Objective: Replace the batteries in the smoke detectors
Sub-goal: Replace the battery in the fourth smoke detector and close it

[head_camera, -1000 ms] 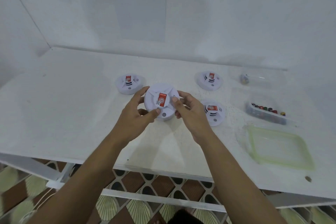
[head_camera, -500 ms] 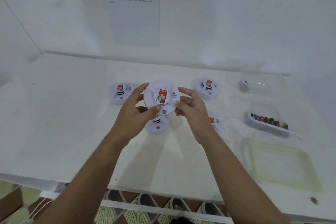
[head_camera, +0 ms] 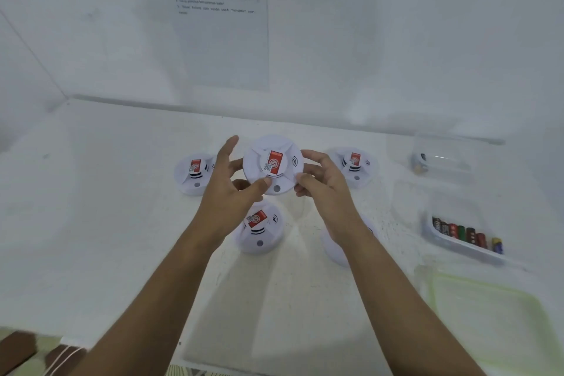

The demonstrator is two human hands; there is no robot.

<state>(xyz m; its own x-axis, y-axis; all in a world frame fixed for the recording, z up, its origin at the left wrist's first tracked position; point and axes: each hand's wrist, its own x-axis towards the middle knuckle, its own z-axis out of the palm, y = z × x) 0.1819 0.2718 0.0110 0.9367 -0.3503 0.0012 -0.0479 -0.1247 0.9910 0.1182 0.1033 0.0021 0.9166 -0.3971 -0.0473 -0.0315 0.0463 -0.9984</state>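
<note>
A smoke detector (head_camera: 273,165) was held above the middle of the worktop (head_camera: 106,223) between both hands.

Toward the left edge, a second detector (head_camera: 195,174) was laid flat. The held unit's left rim was gripped by the left hand (head_camera: 225,189), thumb pressed on its near face, index finger raised clear. A third detector (head_camera: 259,229) was set below it. The right rim was pinched by the curled fingers of the right hand (head_camera: 323,186); the white shape hidden under that wrist was possibly another unit. A fourth detector (head_camera: 354,165) was placed farther back, and batteries (head_camera: 467,233) were lined in a clear tray (head_camera: 451,246) by the right edge.
</note>
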